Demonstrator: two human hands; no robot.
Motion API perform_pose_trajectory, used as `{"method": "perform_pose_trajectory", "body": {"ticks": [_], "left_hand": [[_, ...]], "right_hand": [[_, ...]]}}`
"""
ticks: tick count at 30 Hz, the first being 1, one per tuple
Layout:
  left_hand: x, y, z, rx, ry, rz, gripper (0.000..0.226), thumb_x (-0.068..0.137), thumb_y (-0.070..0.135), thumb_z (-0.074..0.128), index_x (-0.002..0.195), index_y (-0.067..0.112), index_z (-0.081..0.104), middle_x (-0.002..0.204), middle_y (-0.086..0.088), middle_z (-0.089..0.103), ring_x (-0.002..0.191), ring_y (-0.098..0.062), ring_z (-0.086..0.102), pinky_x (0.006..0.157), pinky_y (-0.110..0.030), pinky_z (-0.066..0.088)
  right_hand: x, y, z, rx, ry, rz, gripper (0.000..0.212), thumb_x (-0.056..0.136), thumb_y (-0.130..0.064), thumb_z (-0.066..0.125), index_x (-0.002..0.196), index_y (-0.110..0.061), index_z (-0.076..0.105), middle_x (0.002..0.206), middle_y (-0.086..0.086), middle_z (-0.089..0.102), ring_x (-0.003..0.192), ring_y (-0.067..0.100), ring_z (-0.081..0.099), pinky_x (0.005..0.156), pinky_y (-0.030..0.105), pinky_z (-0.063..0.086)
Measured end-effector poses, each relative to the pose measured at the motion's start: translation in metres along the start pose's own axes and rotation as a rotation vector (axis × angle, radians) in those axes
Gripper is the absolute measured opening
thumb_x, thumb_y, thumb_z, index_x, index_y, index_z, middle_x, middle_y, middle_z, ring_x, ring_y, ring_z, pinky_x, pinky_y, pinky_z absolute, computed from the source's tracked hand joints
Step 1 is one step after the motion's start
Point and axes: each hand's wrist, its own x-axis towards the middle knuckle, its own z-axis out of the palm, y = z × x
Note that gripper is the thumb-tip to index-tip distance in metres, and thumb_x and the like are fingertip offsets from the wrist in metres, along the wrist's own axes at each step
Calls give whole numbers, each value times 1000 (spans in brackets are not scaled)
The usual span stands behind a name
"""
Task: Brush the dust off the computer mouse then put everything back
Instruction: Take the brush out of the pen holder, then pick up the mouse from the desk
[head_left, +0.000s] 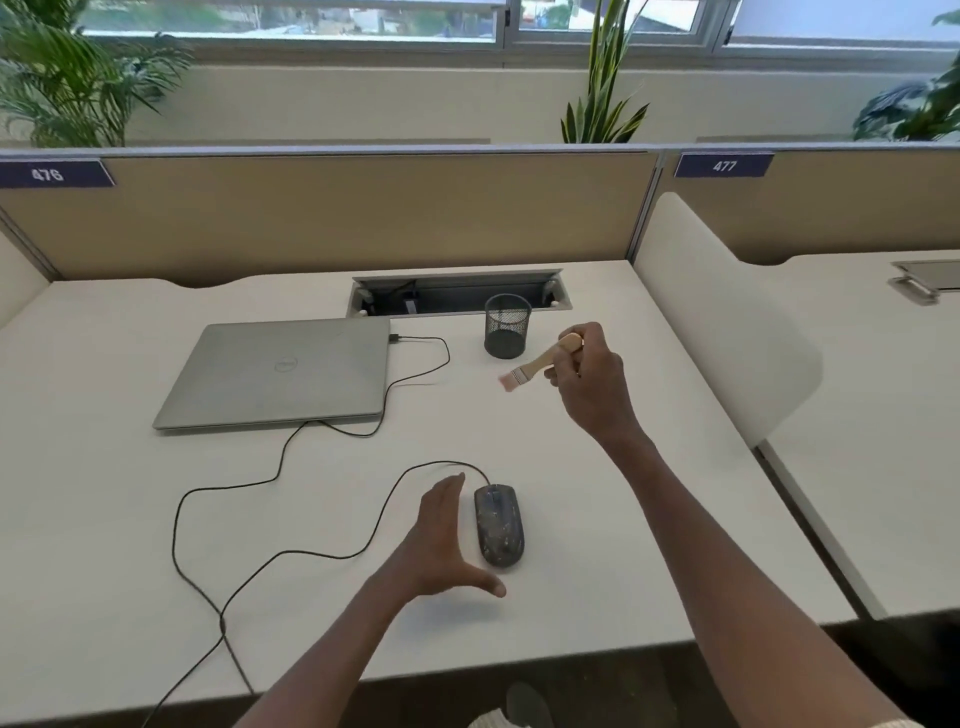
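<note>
A dark, dust-speckled computer mouse (499, 525) lies on the white desk (104, 519) near its front edge, its black cable looping left. My left hand (441, 540) hovers just left of the mouse, fingers straight and thumb spread, not touching it. My right hand (589, 374) is raised above the desk and grips the wooden handle of a small paintbrush (540, 362), bristles pointing down-left. The brush is close to the black mesh pen cup (507, 326).
A closed silver laptop (280, 371) lies at the left, with the mouse cable (228, 488) plugged into its right side. An open cable tray (457, 293) runs behind the cup. A white divider (727, 322) bounds the desk on the right.
</note>
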Motion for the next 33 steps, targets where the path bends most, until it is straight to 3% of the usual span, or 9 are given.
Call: {"method": "perform_pose_trajectory", "body": {"ticks": [5, 11, 28, 33], "left_hand": [[6, -2, 13, 9, 38, -21, 171, 25, 96, 70, 160, 17, 1, 166, 4, 4, 151, -13, 1, 119, -29, 12], [17, -3, 23, 74, 131, -32, 168, 23, 102, 60, 159, 17, 10, 160, 5, 12, 145, -16, 10, 122, -35, 19], [21, 0, 26, 73, 166, -6, 138, 35, 84, 76, 152, 24, 32, 148, 7, 22, 136, -18, 17, 116, -34, 25], [19, -2, 29, 59, 198, 5, 123, 39, 80, 77, 142, 25, 41, 141, 8, 28, 133, -19, 24, 109, -30, 29]], "right_hand": [[-15, 8, -11, 2, 11, 20, 7, 101, -7, 48, 108, -9, 49, 87, 14, 70, 76, 33, 73, 71, 53, 58], [-23, 15, -21, -10, 19, 31, 8, 102, -8, 49, 106, -15, 47, 87, 7, 69, 75, 22, 75, 70, 46, 61], [-39, 17, -33, -33, -2, 58, 8, 102, -10, 48, 104, -17, 47, 84, 1, 67, 72, 14, 75, 71, 46, 60], [-48, 17, -39, -48, 10, 72, 9, 101, -8, 48, 107, -14, 48, 86, 8, 70, 74, 20, 75, 72, 48, 59]]}}
